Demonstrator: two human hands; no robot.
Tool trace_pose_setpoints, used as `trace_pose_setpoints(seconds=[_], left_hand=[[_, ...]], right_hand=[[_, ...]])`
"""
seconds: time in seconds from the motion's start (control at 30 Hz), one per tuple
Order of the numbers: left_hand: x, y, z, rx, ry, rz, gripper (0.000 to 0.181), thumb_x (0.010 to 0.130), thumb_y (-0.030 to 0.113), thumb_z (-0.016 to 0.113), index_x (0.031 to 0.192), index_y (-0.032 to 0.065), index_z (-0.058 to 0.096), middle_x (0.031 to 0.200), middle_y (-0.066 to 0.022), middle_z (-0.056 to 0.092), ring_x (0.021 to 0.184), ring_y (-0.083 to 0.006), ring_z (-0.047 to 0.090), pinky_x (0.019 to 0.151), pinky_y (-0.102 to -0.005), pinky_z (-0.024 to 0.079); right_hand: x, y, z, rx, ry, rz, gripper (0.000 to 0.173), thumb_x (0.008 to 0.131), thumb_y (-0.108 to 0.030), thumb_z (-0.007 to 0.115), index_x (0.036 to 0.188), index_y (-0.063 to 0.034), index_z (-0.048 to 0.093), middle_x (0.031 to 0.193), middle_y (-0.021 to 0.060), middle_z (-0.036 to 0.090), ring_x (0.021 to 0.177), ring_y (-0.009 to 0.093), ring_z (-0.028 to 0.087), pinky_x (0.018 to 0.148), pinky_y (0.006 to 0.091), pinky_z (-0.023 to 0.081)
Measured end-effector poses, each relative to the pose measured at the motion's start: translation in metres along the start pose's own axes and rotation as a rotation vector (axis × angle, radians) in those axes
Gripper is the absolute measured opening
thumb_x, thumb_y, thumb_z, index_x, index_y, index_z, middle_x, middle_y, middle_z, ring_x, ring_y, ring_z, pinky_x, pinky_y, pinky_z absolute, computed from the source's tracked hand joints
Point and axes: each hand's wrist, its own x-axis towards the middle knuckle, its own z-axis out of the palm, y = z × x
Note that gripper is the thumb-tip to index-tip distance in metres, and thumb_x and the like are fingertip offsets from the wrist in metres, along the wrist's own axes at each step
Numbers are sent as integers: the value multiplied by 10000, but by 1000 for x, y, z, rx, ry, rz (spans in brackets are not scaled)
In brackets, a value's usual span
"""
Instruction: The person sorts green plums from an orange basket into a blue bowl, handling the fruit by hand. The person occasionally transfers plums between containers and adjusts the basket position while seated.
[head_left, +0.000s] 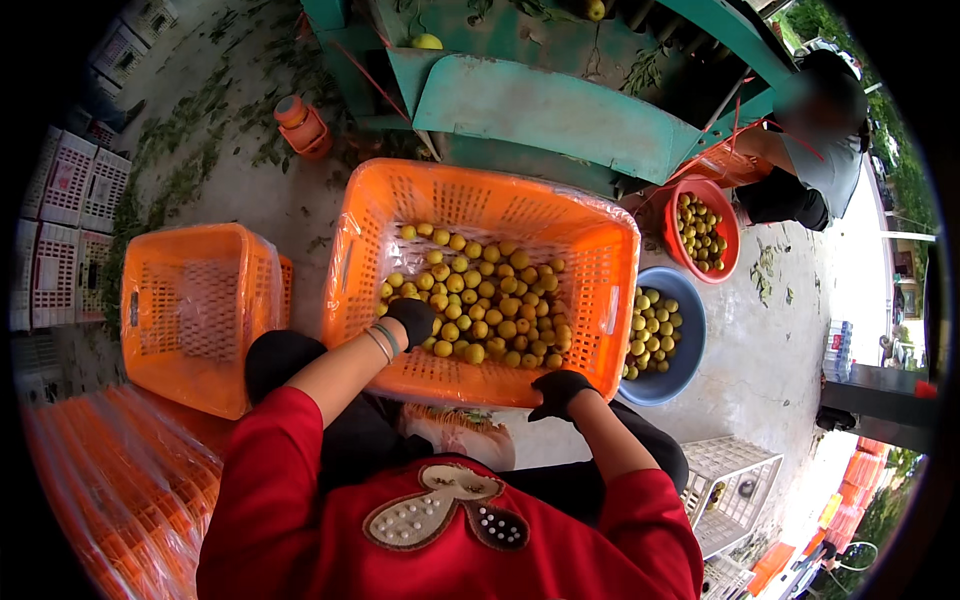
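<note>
A large orange plastic crate (480, 187), lined with clear plastic film, stands in front of my knees. Many small round yellow-green fruits (487, 300) with brownish patches cover its floor. My left hand (410, 321), in a black glove, reaches into the crate's near left part and touches the fruits; its fingertips are hidden, so I cannot tell whether it holds one. At the crate's near right rim is my right hand (561, 394), also black-gloved, with thumb and fingers spread apart and no fruit visible in it.
Right of the crate sit a blue basin (686, 352) and a red basin (727, 255), both with fruits. Another orange crate (240, 322) stands left. Beyond is a green metal machine (547, 112), with a person (810, 165) at its right. A white crate (731, 480) lies near my right knee.
</note>
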Motion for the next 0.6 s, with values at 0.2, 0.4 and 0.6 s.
trace_pose_setpoints(seconds=[0.2,0.4,0.6], left_hand=[[110,9,6,127,165,-89,256,913,135,468,1137,72,575,1188,-144,556,1113,-337,501,887,-489,458],[118,-1,12,181,90,-346,440,929,401,449,1340,245,470,1256,-96,529,1352,-399,210,1002,-624,305],[96,-38,0,117,-186,-336,233,812,259,616,904,51,667,956,-108,648,969,-323,570,801,-430,497]], right_hand=[[27,18,-38,289,-275,4,850,635,-708,656,1190,-64,608,1063,119,665,953,256,640,809,385,497],[108,33,-60,95,34,80,263,866,-296,603,887,-44,678,914,135,669,808,288,651,686,388,525],[151,40,-77,179,27,440,256,893,-274,562,892,-46,677,942,150,664,863,307,643,707,412,531]])
